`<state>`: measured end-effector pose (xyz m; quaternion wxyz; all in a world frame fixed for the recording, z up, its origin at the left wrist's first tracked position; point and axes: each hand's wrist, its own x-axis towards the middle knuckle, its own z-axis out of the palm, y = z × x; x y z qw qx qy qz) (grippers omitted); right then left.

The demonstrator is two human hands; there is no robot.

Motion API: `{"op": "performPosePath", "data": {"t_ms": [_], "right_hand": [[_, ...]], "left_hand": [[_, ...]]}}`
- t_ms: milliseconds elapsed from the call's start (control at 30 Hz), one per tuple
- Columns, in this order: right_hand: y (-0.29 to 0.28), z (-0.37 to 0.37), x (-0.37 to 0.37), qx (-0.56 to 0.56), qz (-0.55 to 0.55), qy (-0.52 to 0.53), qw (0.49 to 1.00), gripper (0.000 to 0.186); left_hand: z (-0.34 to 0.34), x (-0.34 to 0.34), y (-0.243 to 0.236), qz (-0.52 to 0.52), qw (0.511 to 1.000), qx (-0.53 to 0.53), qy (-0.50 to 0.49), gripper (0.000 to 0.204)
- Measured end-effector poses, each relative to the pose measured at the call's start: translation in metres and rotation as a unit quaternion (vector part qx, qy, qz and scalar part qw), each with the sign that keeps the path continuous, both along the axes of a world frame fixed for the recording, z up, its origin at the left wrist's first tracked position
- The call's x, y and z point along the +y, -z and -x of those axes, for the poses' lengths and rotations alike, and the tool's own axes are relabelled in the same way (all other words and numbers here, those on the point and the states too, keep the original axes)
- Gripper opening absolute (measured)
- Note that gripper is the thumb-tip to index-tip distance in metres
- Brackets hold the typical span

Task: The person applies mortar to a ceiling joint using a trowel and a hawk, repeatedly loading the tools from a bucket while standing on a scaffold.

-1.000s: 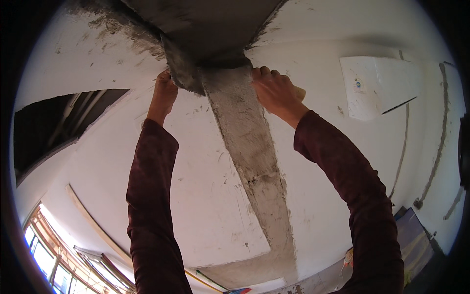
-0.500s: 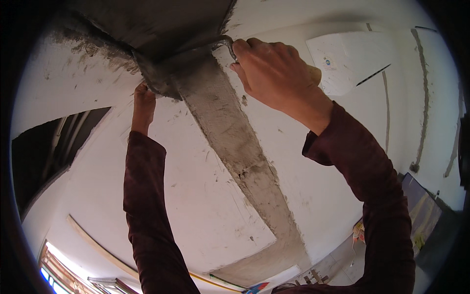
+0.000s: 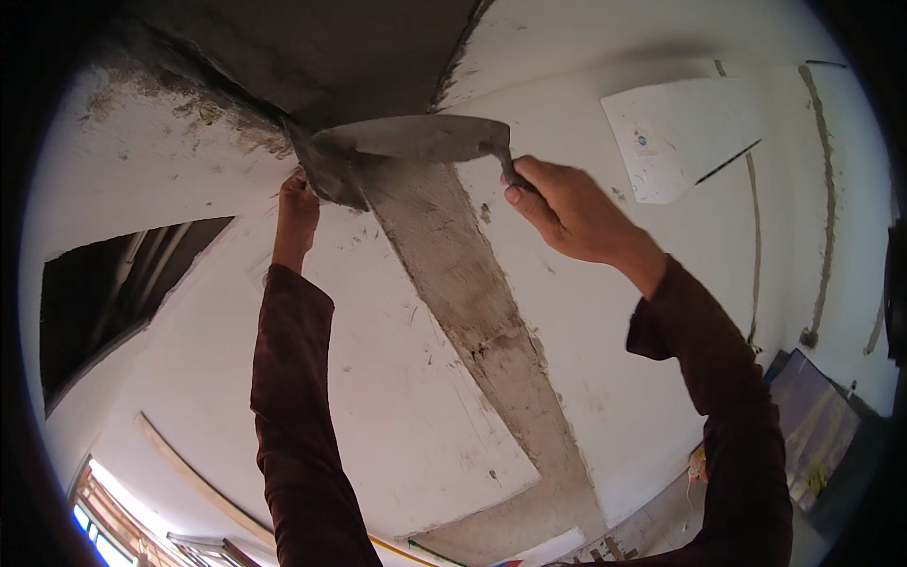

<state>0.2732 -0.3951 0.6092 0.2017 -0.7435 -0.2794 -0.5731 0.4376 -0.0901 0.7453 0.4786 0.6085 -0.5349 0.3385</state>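
My right hand (image 3: 576, 213) is closed round the handle of a trowel (image 3: 425, 137), whose grey blade lies sideways across the top of a rough mortar strip (image 3: 458, 274). Its tip meets a dark, mortar-smeared flap or plate (image 3: 331, 175). My left hand (image 3: 298, 213), fingers curled, grips that piece at its lower left edge; I cannot make out exactly what it is. Above both is a broad dark grey mortar area (image 3: 350, 52), with a rough smeared border on the white surface.
A dark opening with pipes (image 3: 113, 293) is at left. A white panel (image 3: 671, 132) and narrow mortar lines (image 3: 820, 208) are at right. A wooden batten (image 3: 198, 472) and window (image 3: 94, 524) show lower left, a bluish sheet (image 3: 812, 425) lower right.
My right hand has moved right and a little down from half a second ago, bringing the trowel blade fully into sight across the strip. My left hand stays at the dark piece.
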Motion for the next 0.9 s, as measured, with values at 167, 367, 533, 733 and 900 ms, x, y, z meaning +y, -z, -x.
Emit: {"op": "performPosePath", "data": {"t_ms": [167, 367, 533, 733, 900], "right_hand": [[-0.014, -0.096, 0.007, -0.009, -0.006, -0.162, 0.987, 0.026], [-0.049, -0.134, 0.032, -0.048, -0.01, -0.243, 0.969, 0.026], [-0.07, -0.148, 0.036, -0.082, -0.001, -0.198, 0.977, 0.024], [-0.079, -0.15, 0.039, -0.131, -0.043, -0.105, 0.985, 0.023], [-0.041, -0.152, 0.023, -0.079, -0.074, -0.047, 0.993, 0.022]], "left_hand": [[-0.021, 0.0, 0.001, 0.005, 0.996, 0.018, 0.093, 0.014], [-0.004, 0.0, 0.007, -0.022, 0.993, 0.002, 0.112, 0.013], [0.001, -0.001, 0.008, 0.004, 0.995, 0.028, 0.096, 0.01], [-0.003, -0.003, 0.005, -0.014, 0.997, 0.01, 0.075, 0.014], [-0.001, 0.002, 0.006, -0.014, 0.999, -0.052, 0.006, 0.01]]}}
